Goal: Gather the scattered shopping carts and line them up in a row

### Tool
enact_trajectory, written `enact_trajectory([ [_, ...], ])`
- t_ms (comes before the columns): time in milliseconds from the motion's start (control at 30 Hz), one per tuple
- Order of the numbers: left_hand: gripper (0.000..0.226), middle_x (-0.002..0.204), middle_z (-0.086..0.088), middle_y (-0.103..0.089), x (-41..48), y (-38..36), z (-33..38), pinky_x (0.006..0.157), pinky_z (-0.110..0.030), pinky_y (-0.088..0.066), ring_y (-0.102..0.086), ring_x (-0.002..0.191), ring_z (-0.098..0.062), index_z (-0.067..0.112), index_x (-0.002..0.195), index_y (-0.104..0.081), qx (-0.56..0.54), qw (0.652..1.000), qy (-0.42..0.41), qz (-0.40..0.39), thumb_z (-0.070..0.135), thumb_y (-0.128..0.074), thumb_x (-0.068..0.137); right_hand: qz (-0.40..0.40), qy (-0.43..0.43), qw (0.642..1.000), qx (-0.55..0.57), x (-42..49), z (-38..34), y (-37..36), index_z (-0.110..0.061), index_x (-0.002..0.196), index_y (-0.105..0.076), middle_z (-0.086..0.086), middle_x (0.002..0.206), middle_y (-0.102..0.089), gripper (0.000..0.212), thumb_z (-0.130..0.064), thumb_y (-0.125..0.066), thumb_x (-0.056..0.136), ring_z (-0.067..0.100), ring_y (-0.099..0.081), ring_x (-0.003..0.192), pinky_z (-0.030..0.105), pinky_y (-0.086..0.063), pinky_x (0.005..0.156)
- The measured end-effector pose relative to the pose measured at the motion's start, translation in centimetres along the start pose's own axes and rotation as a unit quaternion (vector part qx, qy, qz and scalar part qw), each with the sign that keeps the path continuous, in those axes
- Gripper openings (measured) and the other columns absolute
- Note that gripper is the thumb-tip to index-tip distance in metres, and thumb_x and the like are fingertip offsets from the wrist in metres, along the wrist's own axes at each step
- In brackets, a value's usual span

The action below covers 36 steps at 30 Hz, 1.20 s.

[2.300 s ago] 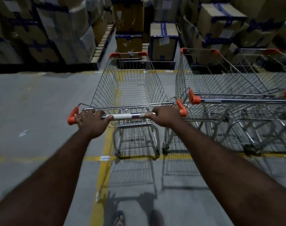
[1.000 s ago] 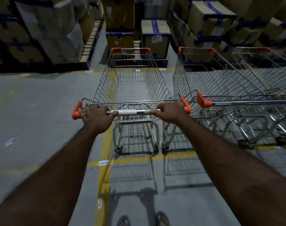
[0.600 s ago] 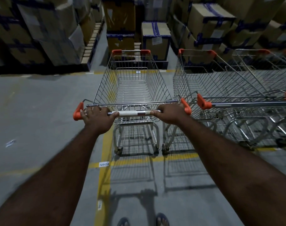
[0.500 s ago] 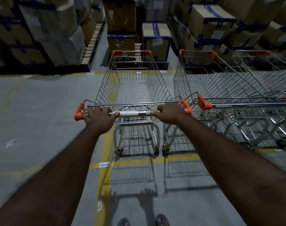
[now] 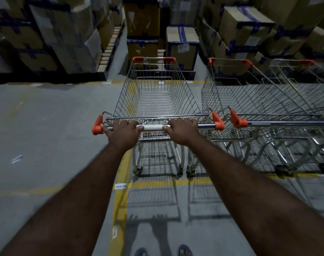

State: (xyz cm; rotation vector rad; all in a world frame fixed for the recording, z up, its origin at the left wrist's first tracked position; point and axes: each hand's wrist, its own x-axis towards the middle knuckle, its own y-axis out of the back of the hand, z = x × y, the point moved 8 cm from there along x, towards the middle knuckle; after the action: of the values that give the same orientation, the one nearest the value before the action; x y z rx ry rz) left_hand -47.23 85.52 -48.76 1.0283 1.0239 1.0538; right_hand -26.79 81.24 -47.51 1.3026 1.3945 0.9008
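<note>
My wire shopping cart (image 5: 155, 100) stands straight ahead of me on the grey floor, its empty basket pointing at the far stacks. My left hand (image 5: 123, 132) and right hand (image 5: 183, 131) each wrap the handle bar (image 5: 153, 127), fingers curled over the top, either side of its white middle sleeve; my fingertips are hidden behind the bar.

Just beside it on the right stands a second cart (image 5: 249, 100), the orange handle ends close together but apart. A third cart (image 5: 308, 84) further right is cut off by the frame edge, so I cannot tell how it sits.

A yellow floor line (image 5: 120, 200) runs under my left arm, with a small label (image 5: 120, 186) I cannot read. Taped cardboard boxes (image 5: 182, 43) fill the dim far side. My sandals (image 5: 185, 251) barely show at the bottom edge.
</note>
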Motion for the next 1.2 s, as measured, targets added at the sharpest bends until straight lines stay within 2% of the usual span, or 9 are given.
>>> enact_trajectory([
  [200, 0.047, 0.146, -0.004, -0.049, 0.44, -0.02, 0.13, 0.109, -0.077, 0.003, -0.024, 0.146, -0.033, 0.037, 0.137, -0.052, -0.006, 1.000, -0.002, -0.003, 0.057, -0.027, 0.103, 0.016, 0.003, 1.000, -0.001, 0.57, 0.37, 0.04, -0.026, 0.112, -0.062, 0.002, 0.114, -0.064, 0.047, -0.060, -0.033, 0.101, 0.029, -0.052, 0.117, 0.054, -0.019, 0.110],
  [867, 0.046, 0.149, -0.008, -0.046, 0.38, 0.15, 0.23, 0.110, -0.077, 0.005, -0.023, 0.146, -0.039, 0.038, 0.137, -0.051, -0.001, 0.999, 0.017, -0.043, 0.058, -0.028, 0.103, 0.022, 0.012, 1.000, 0.012, 0.30, 0.20, 0.29, -0.025, 0.112, -0.063, 0.000, 0.109, -0.064, 0.045, -0.058, -0.034, 0.101, 0.026, -0.052, 0.115, 0.051, -0.022, 0.108],
  [1133, 0.038, 0.139, -0.007, -0.056, 0.55, 0.44, 0.70, 0.108, -0.076, 0.002, -0.026, 0.145, -0.041, 0.037, 0.128, -0.059, -0.011, 0.998, 0.019, -0.061, 0.053, -0.033, 0.104, 0.006, 0.007, 1.000, 0.004, 0.29, 0.13, 0.24, -0.025, 0.117, -0.061, 0.003, 0.114, -0.064, 0.048, -0.059, -0.032, 0.101, 0.028, -0.052, 0.118, 0.058, -0.016, 0.114],
  [1200, 0.036, 0.124, -0.005, -0.061, 0.82, 0.37, 0.93, 0.109, -0.077, -0.007, -0.040, 0.137, -0.040, 0.037, 0.120, -0.061, -0.012, 0.997, -0.003, -0.070, 0.052, -0.033, 0.104, -0.016, 0.002, 1.000, 0.001, 0.45, 0.11, 0.22, -0.025, 0.121, -0.060, 0.003, 0.118, -0.064, 0.049, -0.059, -0.032, 0.101, 0.028, -0.053, 0.120, 0.059, -0.015, 0.116],
])
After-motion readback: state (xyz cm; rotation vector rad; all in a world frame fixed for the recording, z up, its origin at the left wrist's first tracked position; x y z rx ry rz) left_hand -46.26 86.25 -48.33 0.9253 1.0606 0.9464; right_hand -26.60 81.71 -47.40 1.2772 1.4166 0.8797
